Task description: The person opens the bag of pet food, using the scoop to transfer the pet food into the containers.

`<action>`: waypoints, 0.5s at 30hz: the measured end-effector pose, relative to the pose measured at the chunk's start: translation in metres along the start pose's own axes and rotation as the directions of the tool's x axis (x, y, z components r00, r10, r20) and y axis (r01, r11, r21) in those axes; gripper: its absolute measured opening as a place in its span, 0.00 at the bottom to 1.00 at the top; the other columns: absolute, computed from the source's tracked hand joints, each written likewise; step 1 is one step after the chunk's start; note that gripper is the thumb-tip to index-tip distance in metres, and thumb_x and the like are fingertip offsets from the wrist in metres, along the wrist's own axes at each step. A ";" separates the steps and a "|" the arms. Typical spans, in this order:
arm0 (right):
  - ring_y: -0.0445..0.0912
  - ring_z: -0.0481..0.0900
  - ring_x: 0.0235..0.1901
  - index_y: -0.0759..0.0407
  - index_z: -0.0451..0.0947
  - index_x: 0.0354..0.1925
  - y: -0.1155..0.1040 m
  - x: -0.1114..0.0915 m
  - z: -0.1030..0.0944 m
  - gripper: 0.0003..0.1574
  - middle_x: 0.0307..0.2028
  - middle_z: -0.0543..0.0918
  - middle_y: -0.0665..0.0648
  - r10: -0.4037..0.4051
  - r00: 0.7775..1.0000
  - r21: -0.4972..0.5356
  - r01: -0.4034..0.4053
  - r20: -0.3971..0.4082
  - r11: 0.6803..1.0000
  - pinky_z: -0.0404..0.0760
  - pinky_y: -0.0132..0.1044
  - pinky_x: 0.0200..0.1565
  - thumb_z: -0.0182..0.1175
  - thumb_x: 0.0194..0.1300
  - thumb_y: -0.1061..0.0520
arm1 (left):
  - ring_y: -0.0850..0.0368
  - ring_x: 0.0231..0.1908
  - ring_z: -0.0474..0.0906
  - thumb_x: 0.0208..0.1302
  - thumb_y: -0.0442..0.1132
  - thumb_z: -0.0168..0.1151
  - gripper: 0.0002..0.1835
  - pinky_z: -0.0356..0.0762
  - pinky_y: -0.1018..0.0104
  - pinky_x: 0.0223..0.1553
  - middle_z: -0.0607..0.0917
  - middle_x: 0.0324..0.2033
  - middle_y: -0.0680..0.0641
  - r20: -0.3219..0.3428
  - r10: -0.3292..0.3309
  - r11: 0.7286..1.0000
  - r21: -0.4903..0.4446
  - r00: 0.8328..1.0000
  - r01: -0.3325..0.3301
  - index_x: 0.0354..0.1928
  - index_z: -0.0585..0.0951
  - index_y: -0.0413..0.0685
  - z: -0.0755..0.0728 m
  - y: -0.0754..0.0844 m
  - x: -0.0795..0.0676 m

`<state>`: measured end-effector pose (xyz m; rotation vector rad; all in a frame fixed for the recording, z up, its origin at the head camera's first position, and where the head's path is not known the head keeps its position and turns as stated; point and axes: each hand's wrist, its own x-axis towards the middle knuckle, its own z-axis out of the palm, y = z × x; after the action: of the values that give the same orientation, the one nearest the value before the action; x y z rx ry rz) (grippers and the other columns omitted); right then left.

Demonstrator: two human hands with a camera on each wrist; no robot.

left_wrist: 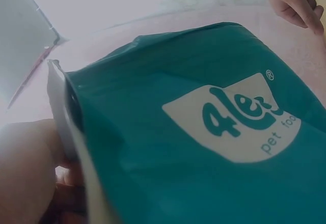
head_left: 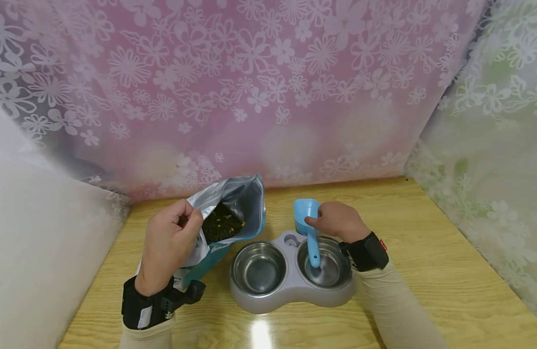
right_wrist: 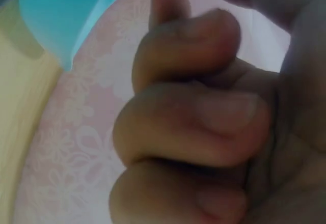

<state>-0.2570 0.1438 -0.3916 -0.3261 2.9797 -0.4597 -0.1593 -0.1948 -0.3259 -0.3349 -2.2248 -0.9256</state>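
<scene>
Left hand [head_left: 170, 242]: thumb and curled fingers pinch the rim of the bag [left_wrist: 127, 112].
Bag: teal, open-topped, dark food [head_left: 222, 227] inside, beside the left bowl [head_left: 259, 271].
Writing: "4Le…" with ®, "pet foo…" below; rest unclear.
Scoop [head_left: 302, 209]: blue, handle over the right bowl [head_left: 333, 271].
Right hand [head_left: 343, 223]: at the scoop; cannot tell whether it grips.
</scene>
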 end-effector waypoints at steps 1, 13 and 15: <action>0.44 0.61 0.15 0.51 0.64 0.13 0.000 0.001 0.000 0.32 0.14 0.58 0.48 0.014 1.000 0.002 -0.014 0.009 1.000 0.56 0.36 0.19 0.57 0.61 0.34 | 0.60 0.13 0.57 0.61 0.30 0.57 0.15 0.52 0.69 0.14 0.63 0.12 0.54 0.000 0.002 1.000 -0.002 1.000 -0.002 0.19 0.70 0.52 0.000 0.002 0.000; 0.46 0.72 0.21 0.52 0.76 0.20 -0.004 0.005 0.010 0.28 0.20 0.73 0.50 0.062 0.994 -0.010 -0.061 0.089 0.998 0.67 0.38 0.21 0.61 0.55 0.31 | 0.61 0.13 0.58 0.63 0.33 0.55 0.15 0.54 0.69 0.14 0.64 0.13 0.55 0.016 0.019 1.000 0.001 1.000 -0.019 0.19 0.69 0.55 0.001 -0.002 -0.001; 0.46 0.73 0.22 0.53 0.77 0.22 -0.004 0.007 0.012 0.27 0.21 0.75 0.51 0.064 0.993 -0.021 -0.062 0.097 0.998 0.68 0.38 0.21 0.61 0.55 0.32 | 0.61 0.13 0.58 0.63 0.33 0.54 0.15 0.54 0.69 0.15 0.64 0.12 0.55 0.017 0.018 1.000 0.000 1.000 -0.018 0.19 0.69 0.55 0.001 -0.002 -0.001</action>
<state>-0.2613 0.1348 -0.4026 -0.2472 2.8908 -0.3993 -0.1603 -0.1955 -0.3280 -0.3631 -2.2340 -0.9163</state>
